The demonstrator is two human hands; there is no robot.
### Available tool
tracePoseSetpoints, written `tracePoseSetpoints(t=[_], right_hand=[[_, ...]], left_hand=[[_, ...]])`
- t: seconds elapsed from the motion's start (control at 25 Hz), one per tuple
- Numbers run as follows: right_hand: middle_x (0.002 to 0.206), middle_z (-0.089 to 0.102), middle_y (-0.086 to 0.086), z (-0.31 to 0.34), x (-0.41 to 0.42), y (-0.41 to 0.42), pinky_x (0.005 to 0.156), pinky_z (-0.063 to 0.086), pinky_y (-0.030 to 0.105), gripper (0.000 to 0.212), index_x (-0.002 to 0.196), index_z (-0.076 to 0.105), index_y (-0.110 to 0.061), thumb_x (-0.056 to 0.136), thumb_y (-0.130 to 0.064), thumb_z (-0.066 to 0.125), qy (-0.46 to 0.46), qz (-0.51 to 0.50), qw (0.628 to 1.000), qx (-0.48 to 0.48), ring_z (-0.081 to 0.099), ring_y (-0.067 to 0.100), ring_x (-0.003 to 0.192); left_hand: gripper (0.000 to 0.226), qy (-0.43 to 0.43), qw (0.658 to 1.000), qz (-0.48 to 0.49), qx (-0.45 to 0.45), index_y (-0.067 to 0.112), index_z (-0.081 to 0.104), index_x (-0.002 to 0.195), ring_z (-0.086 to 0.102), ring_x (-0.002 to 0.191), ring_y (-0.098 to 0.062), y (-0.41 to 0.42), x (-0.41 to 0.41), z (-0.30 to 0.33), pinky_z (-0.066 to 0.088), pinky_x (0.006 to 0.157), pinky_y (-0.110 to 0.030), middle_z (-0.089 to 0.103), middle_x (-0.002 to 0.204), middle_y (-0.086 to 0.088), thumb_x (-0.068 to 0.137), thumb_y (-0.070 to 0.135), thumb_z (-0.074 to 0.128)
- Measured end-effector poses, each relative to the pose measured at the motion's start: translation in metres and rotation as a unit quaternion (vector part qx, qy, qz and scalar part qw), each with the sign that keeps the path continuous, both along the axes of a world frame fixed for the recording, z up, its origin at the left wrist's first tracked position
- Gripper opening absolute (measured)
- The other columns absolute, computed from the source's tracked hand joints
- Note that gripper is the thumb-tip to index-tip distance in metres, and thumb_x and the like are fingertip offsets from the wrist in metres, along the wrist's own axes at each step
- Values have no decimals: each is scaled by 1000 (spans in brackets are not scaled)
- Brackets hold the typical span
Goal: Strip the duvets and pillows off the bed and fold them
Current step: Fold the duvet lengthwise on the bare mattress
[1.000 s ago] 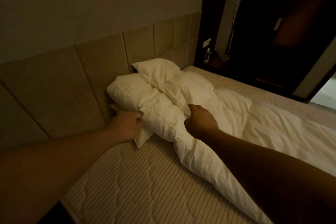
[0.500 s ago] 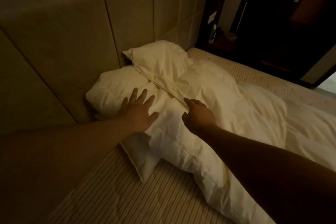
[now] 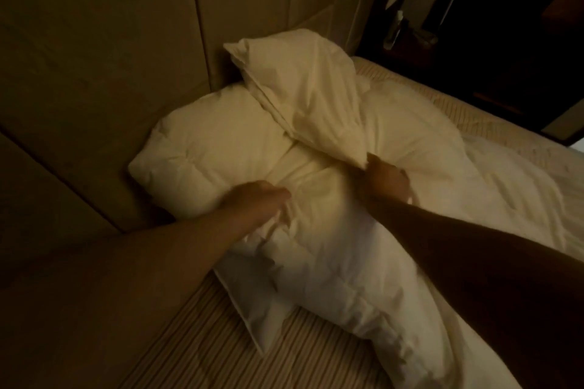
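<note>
Duvet (image 3: 316, 199): bunched at headboard (image 3: 94, 73), over pillow (image 3: 252, 303). Left hand (image 3: 262, 202), flat moments ago, now clutches its fabric; right hand (image 3: 387, 181) pinches a fold (stripping begins; folding pending).

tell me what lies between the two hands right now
In the head view, only rumpled white duvet spans the gap between the left hand and right hand; both grip its fabric.
</note>
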State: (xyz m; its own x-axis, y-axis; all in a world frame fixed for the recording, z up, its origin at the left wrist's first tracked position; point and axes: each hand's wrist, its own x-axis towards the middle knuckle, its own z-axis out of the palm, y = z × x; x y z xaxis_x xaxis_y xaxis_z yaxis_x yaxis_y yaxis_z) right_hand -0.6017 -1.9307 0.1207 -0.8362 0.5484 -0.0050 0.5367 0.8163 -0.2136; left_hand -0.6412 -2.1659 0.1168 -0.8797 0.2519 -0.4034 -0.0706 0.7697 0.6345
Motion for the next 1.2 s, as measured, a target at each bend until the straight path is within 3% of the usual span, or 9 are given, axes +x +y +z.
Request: tracePoseSetpoints(t=[0.04,0.16,0.28,0.4,0.52,0.72,0.84,1.0,1.2], right_hand=[[126,63,12,10,8,-12,110,32,44,47,143,43,-21,98,-36,44,24,24,999,-7,58,31,117],[126,62,13,47,40,-46,99,40,39,50,145,42,-19,95,-21,49,90,67,993,-42,57,35,113],[120,67,12,77,81,-63,91,47,37,50,136,54,-15,87,-16,65,194,115,974,-32,63,35,104],[113,71,10,99,111,-69,83,53,33,48,128,62,-13,80,-13,73,274,152,950,-3,69,30,95],[121,67,14,107,127,-99,92,51,43,48,128,62,-12,82,-10,49,313,223,923,-16,66,31,106],[160,23,2,99,195,-101,119,18,37,64,154,20,-25,98,-40,48,-113,308,935,-134,24,23,145],[159,26,1,104,271,-37,116,27,39,63,153,21,-27,98,-39,48,-143,190,965,-111,30,26,142],[152,38,5,105,409,66,107,37,40,57,151,28,-27,97,-34,46,-167,-1,982,-89,42,28,133],[141,50,1,80,543,148,98,45,37,56,145,38,-29,91,-32,51,-110,-119,986,-40,51,23,122]], left_hand=[[54,-78,987,86,111,23,65,118,63,97,-23,9,-2,11,48,83,-30,66,108,-1,82,62,57],[64,-294,809,226,456,20,60,111,63,102,-26,27,-7,57,49,96,-44,67,108,-6,76,73,56],[67,-302,752,242,534,15,64,114,65,102,-32,39,-5,102,54,88,-48,70,110,-13,75,69,63],[54,-102,811,334,470,7,50,134,61,109,-31,35,-8,148,53,84,-34,60,129,-15,88,32,65],[43,162,831,419,328,3,53,132,53,122,-29,-8,17,181,43,95,-28,56,134,-14,93,20,55],[33,-45,924,363,115,-22,47,92,36,135,-42,-48,81,139,32,108,-40,37,147,-27,98,10,41],[66,9,954,297,42,0,31,143,30,135,-42,0,123,140,29,110,-49,27,150,-23,90,38,42],[55,72,997,10,29,13,43,142,38,130,-41,122,216,134,34,109,-45,40,145,-20,94,39,48],[40,92,958,-269,23,15,58,127,52,121,-32,252,348,82,42,103,-38,58,131,-14,92,35,55]])
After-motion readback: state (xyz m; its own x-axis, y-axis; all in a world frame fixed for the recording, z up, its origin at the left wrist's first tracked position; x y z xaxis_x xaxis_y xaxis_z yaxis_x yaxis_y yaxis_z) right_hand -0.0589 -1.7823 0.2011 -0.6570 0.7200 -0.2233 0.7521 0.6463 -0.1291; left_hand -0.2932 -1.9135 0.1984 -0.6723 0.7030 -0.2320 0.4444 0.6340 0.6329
